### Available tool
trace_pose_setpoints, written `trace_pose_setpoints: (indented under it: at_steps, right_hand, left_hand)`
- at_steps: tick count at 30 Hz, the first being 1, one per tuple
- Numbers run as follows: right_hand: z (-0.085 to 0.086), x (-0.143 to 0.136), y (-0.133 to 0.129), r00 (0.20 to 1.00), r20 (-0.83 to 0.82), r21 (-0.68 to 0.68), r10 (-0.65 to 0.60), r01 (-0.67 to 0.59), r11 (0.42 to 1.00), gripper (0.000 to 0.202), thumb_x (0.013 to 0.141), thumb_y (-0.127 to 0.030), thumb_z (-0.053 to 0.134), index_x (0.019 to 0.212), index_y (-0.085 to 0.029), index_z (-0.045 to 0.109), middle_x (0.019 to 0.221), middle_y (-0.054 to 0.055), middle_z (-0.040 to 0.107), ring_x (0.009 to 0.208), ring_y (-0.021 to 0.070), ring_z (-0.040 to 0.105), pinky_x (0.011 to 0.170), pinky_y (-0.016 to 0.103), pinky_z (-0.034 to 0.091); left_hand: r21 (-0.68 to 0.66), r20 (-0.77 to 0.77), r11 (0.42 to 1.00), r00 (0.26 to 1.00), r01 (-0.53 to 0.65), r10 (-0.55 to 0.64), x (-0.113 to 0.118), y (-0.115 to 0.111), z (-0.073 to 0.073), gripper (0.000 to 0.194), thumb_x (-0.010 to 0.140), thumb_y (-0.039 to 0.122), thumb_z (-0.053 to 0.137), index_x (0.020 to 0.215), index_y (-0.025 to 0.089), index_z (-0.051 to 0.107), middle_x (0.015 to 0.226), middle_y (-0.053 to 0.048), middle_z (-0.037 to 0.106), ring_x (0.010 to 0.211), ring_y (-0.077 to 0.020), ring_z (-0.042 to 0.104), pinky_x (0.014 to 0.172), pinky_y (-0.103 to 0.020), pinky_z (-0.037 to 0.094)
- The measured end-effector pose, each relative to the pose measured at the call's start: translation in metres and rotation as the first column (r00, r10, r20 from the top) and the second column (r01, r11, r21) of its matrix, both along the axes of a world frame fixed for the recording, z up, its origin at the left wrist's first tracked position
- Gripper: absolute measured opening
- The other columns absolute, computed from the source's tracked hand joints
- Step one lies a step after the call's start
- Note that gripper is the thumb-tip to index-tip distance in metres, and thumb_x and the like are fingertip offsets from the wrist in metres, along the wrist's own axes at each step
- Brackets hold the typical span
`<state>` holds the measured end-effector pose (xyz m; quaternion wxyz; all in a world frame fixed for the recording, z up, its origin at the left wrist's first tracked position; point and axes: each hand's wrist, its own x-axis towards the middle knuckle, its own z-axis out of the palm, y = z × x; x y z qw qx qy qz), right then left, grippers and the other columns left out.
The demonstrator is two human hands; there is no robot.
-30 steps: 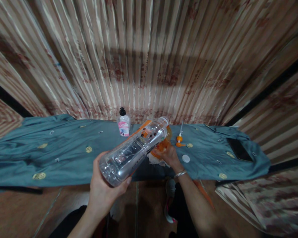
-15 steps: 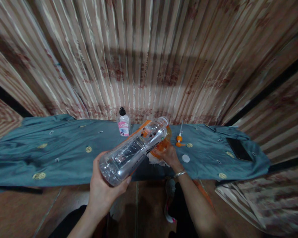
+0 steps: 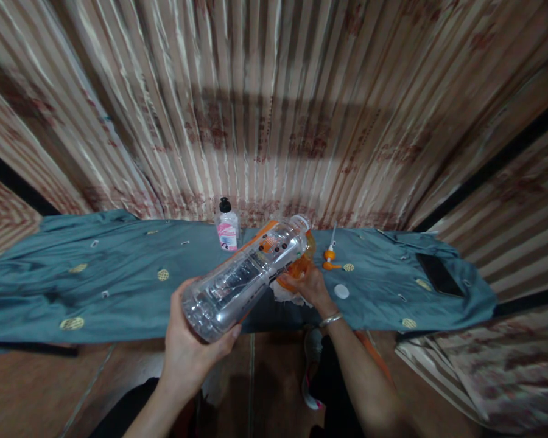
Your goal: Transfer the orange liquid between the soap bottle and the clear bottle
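A large clear plastic bottle (image 3: 242, 280) with an orange label lies tilted across the middle, its neck up and to the right. My left hand (image 3: 194, 337) is wrapped round its base. Behind the neck, partly hidden, is an orange translucent bottle (image 3: 299, 267), which my right hand (image 3: 308, 285) grips from the right. Crumpled white tissue (image 3: 290, 296) lies beneath the orange bottle. An orange pump head (image 3: 329, 255) with a thin tube rests just right of it, and a round white cap (image 3: 341, 291) lies near my right wrist.
On the teal cloth-covered table (image 3: 132, 292), a small bottle (image 3: 227, 228) with black cap and pink label stands at the back. A dark phone (image 3: 439, 275) lies at the right. Striped curtains (image 3: 265, 121) hang behind.
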<state>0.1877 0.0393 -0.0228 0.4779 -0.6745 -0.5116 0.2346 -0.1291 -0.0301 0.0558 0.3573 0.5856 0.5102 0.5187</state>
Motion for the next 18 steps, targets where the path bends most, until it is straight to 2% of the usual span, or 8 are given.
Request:
trace_pose_setpoints:
  at_steps: [8, 18]
  right_hand:
    - [0.0038, 0.0011, -0.0009, 1.000, -0.014, -0.045, 0.011, -0.011, 0.999, 0.062, 0.073, -0.055, 0.102, 0.121, -0.024, 0.078, 0.123, 0.016, 0.096, 0.114, 0.0409, 0.093, 0.106, 0.057, 0.075]
    - [0.0043, 0.0021, 0.0001, 0.997, 0.077, -0.052, 0.004, 0.000, 0.999, 0.058, 0.074, -0.060, 0.101, 0.115, -0.027, 0.076, 0.117, 0.014, 0.096, 0.108, 0.0400, 0.093, 0.101, 0.054, 0.077]
  left_hand:
    - [-0.006, -0.019, 1.000, 1.000, 0.012, -0.012, 0.0007, -0.0005, 0.0043, 0.095, 0.064, 0.051, 0.110, 0.139, 0.027, 0.058, 0.124, -0.010, 0.086, 0.110, -0.0347, 0.090, 0.097, -0.050, 0.075]
    - [0.014, -0.024, 1.000, 1.000, 0.019, -0.018, -0.0001, 0.0007, -0.0008, 0.092, 0.069, 0.050, 0.108, 0.141, 0.025, 0.057, 0.125, -0.011, 0.087, 0.109, -0.0351, 0.092, 0.096, -0.049, 0.076]
